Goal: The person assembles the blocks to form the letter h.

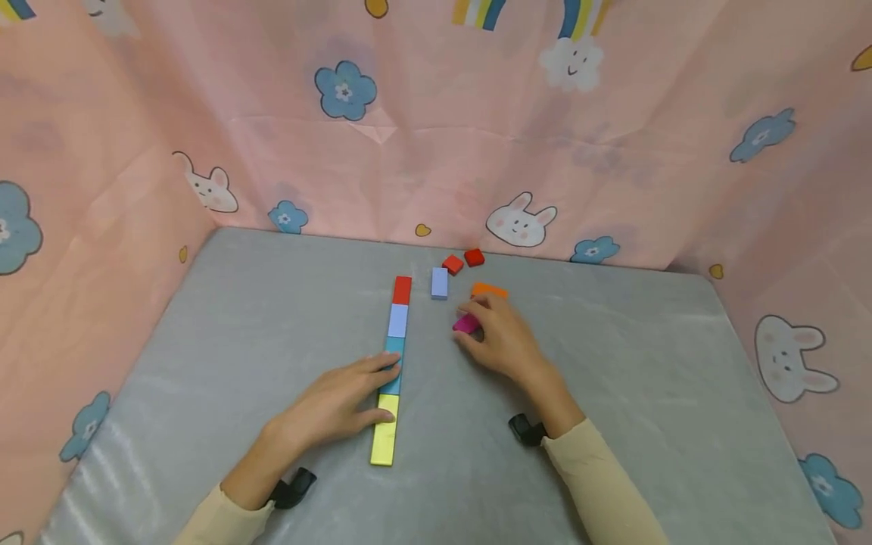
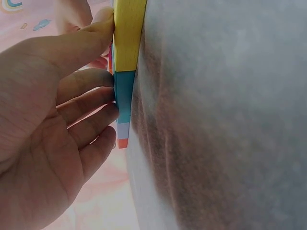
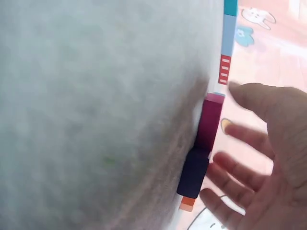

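Note:
A straight row of blocks runs away from me: a yellow block [image 1: 384,446] nearest, then a blue block [image 1: 394,345], a lavender block [image 1: 398,321] and a red block [image 1: 403,290]. My left hand [image 1: 334,401] rests along the row's left side, thumb on the yellow block and fairly straight fingers at the blue one. My right hand [image 1: 504,341] hovers around a magenta block [image 1: 466,324], thumb and fingers spread apart. In the right wrist view, a dark navy block [image 3: 193,173] stands against the magenta one near the fingertips. Whether they touch it, I cannot tell.
Beyond my right hand lies an orange block [image 1: 489,289], partly covered by the fingers. A loose lavender block [image 1: 439,283] and two small red blocks [image 1: 453,264] sit near the table's back edge. Pink patterned cloth [image 1: 436,151] hangs behind the grey table [image 1: 647,378].

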Demonstrator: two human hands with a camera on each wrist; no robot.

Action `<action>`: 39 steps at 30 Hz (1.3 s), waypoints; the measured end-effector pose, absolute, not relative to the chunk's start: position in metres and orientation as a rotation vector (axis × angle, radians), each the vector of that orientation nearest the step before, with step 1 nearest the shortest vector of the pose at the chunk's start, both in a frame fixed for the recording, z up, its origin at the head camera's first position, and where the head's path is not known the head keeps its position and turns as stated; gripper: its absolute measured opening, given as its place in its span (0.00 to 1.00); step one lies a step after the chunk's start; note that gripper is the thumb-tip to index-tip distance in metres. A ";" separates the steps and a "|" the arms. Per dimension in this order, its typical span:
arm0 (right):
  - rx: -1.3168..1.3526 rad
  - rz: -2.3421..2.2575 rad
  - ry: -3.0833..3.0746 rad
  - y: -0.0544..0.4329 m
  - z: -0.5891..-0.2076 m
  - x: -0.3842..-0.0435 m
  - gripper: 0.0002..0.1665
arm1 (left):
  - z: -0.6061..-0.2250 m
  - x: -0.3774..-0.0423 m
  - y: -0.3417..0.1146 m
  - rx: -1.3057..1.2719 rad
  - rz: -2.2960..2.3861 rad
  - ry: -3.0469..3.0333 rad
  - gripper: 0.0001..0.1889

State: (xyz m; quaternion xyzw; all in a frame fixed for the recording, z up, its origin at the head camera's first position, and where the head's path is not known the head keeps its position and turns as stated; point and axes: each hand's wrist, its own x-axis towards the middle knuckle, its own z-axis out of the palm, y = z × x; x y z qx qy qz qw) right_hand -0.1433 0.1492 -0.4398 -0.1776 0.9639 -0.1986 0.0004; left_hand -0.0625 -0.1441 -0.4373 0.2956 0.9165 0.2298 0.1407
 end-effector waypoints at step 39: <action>-0.624 -0.620 2.953 0.163 -0.426 -0.106 0.33 | -0.437 -0.060 -0.143 0.854 0.671 2.666 0.38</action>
